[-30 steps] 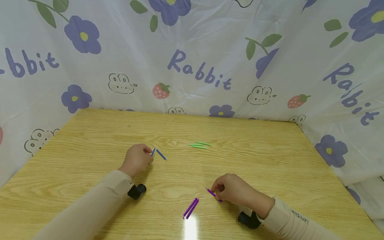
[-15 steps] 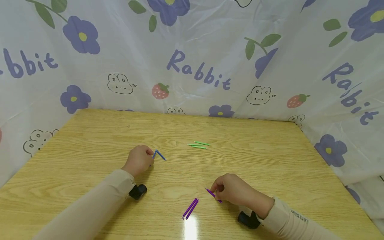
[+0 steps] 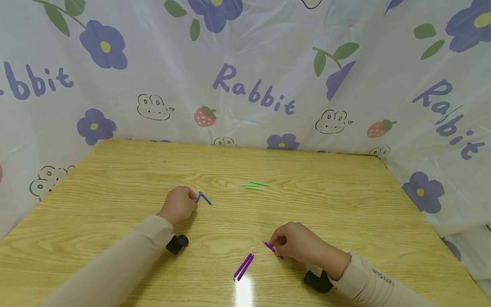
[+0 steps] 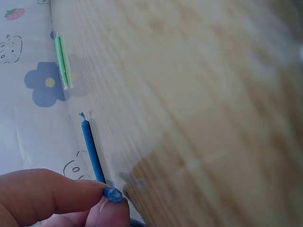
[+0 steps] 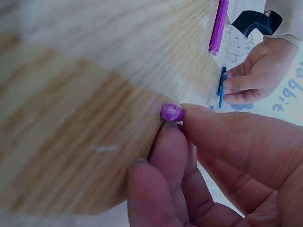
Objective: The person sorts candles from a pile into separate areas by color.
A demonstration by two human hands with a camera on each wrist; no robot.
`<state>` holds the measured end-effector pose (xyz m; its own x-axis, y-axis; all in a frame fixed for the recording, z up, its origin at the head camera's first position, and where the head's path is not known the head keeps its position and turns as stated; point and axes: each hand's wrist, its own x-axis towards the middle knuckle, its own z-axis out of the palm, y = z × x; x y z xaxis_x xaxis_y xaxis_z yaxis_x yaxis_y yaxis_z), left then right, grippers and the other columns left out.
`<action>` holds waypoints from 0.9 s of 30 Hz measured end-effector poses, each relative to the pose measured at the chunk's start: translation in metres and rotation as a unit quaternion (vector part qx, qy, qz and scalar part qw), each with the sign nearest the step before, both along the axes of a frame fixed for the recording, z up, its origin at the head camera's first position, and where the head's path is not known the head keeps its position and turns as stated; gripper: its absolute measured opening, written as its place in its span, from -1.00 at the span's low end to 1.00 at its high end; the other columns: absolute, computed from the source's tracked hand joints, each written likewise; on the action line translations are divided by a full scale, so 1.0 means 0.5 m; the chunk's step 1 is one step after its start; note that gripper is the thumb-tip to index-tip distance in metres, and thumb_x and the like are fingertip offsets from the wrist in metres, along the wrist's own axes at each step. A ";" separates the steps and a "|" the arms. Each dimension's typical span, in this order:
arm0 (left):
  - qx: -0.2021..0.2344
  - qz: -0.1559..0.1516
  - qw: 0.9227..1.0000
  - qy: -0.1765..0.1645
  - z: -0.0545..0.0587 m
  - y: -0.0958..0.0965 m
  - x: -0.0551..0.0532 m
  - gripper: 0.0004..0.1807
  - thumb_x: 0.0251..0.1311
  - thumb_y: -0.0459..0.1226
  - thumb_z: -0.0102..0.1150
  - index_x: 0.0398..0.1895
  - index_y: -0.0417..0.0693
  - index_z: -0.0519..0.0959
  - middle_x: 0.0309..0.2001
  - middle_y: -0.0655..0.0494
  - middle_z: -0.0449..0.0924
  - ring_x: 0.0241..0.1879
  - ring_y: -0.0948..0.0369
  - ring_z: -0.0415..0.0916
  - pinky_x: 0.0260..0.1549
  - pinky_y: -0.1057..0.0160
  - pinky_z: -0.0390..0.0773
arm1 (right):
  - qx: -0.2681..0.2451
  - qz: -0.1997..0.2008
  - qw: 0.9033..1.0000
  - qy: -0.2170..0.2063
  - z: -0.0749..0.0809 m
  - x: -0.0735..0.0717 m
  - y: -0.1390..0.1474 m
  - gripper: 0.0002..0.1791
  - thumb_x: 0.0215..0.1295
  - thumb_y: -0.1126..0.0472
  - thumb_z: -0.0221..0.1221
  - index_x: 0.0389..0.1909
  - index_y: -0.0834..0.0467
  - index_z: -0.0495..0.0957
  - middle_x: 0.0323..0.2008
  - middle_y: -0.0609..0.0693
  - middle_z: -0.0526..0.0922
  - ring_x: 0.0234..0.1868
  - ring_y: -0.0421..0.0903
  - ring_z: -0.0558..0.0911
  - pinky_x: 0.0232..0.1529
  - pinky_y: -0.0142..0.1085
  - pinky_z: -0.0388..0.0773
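Observation:
My left hand (image 3: 179,205) pinches a slim blue candle (image 4: 112,194) between thumb and fingertips, low over the wooden table. A second blue candle (image 3: 206,198) lies just right of it; in the head view their far ends meet in an upside-down V. In the left wrist view its wick shows on that lying candle. My right hand (image 3: 297,241) pinches a purple candle (image 3: 272,249) at the table's near right, its blunt end toward the right wrist camera. Two more purple candles (image 3: 244,267) lie side by side to the left of that hand.
Three green candles (image 3: 256,185) lie close together farther back on the wooden table (image 3: 326,183). Behind the table's far edge hangs a white cloth (image 3: 253,51) printed with flowers, rabbits and strawberries. Both wrists wear black camera mounts (image 3: 318,281).
My left hand has moved slightly right and nearer, bringing the held blue candle's far end to the lying one's. The right hand stays still, gripping its purple candle.

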<state>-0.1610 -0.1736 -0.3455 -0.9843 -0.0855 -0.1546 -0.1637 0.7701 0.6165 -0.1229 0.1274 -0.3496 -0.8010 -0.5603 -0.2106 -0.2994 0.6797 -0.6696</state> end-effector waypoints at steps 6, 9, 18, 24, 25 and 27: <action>-0.018 0.000 1.000 0.001 -0.001 0.002 -0.004 -0.84 -0.01 -0.46 0.13 -0.30 -0.31 0.48 -0.32 -0.11 0.49 -0.36 0.06 0.39 -0.45 0.20 0.43 | 0.002 0.001 1.000 -0.007 0.002 0.000 0.000 -0.86 0.05 0.40 0.15 -0.39 0.15 0.61 -0.61 -0.16 0.55 -0.61 -0.23 0.40 -0.63 -0.41 0.30; -0.026 -0.002 1.000 0.001 -0.001 0.006 -0.006 -0.84 -0.02 -0.46 0.14 -0.31 -0.31 0.48 -0.31 -0.11 0.49 -0.34 0.05 0.39 -0.42 0.19 0.43 | 0.001 0.003 1.000 -0.010 0.003 -0.001 0.001 -0.83 0.04 0.42 0.12 -0.37 0.16 0.61 -0.59 -0.15 0.57 -0.59 -0.23 0.44 -0.60 -0.39 0.35; -0.048 -0.013 0.999 0.006 0.006 0.012 -0.003 -0.85 -0.03 -0.49 0.15 -0.33 -0.32 0.47 -0.35 -0.09 0.49 -0.36 0.06 0.40 -0.42 0.19 0.44 | 0.007 0.008 1.000 -0.002 0.003 0.000 0.002 -0.81 0.02 0.42 0.12 -0.37 0.15 0.61 -0.58 -0.17 0.57 -0.56 -0.23 0.43 -0.56 -0.38 0.37; -0.050 -0.015 0.999 0.006 0.006 0.011 -0.001 -0.83 -0.03 -0.50 0.14 -0.31 -0.33 0.47 -0.33 -0.11 0.50 -0.36 0.06 0.39 -0.42 0.19 0.44 | 0.011 0.010 1.000 -0.007 0.005 0.000 0.001 -0.82 0.03 0.41 0.13 -0.35 0.13 0.62 -0.55 -0.18 0.56 -0.53 -0.22 0.43 -0.52 -0.36 0.39; -0.050 -0.014 0.999 0.005 0.006 0.010 -0.001 -0.83 -0.03 -0.49 0.14 -0.31 -0.33 0.47 -0.33 -0.12 0.50 -0.36 0.06 0.39 -0.41 0.19 0.44 | 0.011 0.010 1.000 -0.006 0.004 0.000 0.000 -0.81 0.03 0.41 0.13 -0.36 0.13 0.62 -0.56 -0.18 0.56 -0.53 -0.22 0.43 -0.53 -0.36 0.39; -0.048 -0.011 0.999 0.002 0.005 0.008 -0.001 -0.82 -0.02 -0.49 0.14 -0.29 -0.33 0.47 -0.32 -0.12 0.50 -0.36 0.06 0.40 -0.41 0.19 0.44 | 0.011 0.012 1.000 -0.003 0.004 0.000 0.000 -0.81 0.02 0.41 0.13 -0.35 0.14 0.62 -0.57 -0.18 0.56 -0.54 -0.22 0.43 -0.53 -0.37 0.39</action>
<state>-0.1616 -0.1694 -0.3427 -0.9867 -0.0775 -0.1429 -0.1434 0.8287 0.5410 -0.1228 0.1272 -0.3477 -0.7862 -0.5743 -0.2281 -0.3111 0.6867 -0.6570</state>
